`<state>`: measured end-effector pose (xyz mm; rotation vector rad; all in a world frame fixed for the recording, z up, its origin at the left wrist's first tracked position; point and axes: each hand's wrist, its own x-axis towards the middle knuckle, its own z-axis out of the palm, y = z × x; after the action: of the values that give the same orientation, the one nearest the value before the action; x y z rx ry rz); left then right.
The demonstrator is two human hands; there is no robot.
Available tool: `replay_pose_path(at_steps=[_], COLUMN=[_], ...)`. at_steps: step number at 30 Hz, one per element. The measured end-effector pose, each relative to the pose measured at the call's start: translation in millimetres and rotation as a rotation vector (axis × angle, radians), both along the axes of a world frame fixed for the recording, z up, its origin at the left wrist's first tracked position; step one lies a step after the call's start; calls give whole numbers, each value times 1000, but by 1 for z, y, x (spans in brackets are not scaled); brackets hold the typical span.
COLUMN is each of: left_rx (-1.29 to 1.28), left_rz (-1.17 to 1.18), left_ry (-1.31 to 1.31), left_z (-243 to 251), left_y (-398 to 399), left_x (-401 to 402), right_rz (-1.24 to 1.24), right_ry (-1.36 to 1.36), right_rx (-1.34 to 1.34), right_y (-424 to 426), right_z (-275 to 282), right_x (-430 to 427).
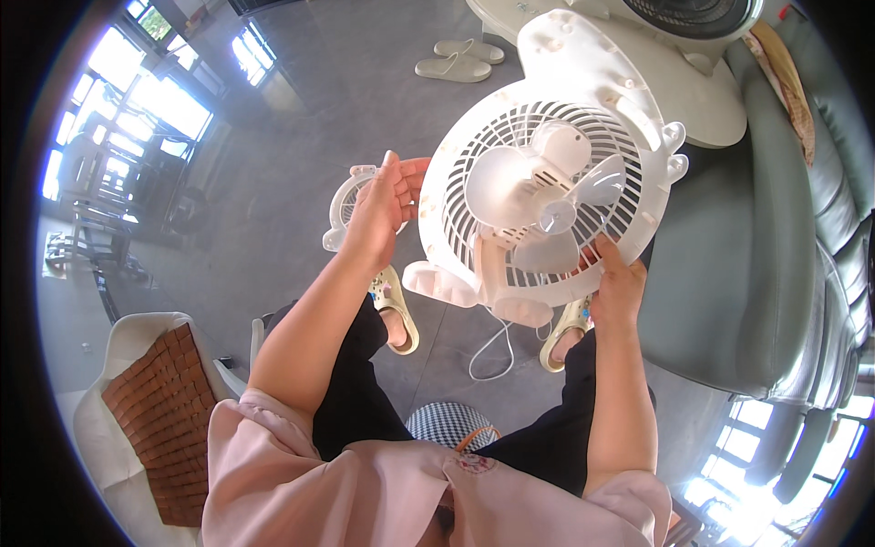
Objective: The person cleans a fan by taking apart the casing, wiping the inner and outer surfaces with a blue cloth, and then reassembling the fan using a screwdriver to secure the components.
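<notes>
A white plastic fan housing (437, 171) with a round slatted grille is held up before me, tilted. Translucent blades (502, 184) sit on its hub, and a rounded panel (581, 55) extends from its top. My right hand (618, 280) grips the lower right rim, thumb on the inner side. At the left rim is my left hand (379, 215), thumb raised, fingertips partly hidden behind the housing; whether it bears weight is unclear. Beyond that hand, a smaller white ring-shaped grille part (336, 208) with tabs lies lower down, partly covered. A white cord (492, 377) loops beneath the housing.
A grey-green leather sofa (724, 287) stands at right. Behind the housing is a white table (711, 116) carrying another round appliance (690, 17). Pale slippers (454, 68) lie on the grey floor. A white chair (109, 383) with a brown woven cushion (164, 424) is at left.
</notes>
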<state>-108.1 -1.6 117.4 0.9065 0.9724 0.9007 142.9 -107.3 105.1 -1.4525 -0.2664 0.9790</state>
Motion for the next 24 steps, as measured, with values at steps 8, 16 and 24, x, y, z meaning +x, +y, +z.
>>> replay_pose_path(at_steps=[8, 16, 24], left_rx=[-46, -206, -258], left_rz=[-267, -569, -597], left_ry=[55, -142, -227], left_z=[-30, -38, -37], left_y=[-1, -17, -23], left_x=[19, 20, 20], right_rz=[51, 80, 147], right_ry=[168, 213, 234], right_rx=[42, 97, 73], right_y=[-3, -4, 0], right_z=[1, -3, -6], right_x=[-4, -7, -9])
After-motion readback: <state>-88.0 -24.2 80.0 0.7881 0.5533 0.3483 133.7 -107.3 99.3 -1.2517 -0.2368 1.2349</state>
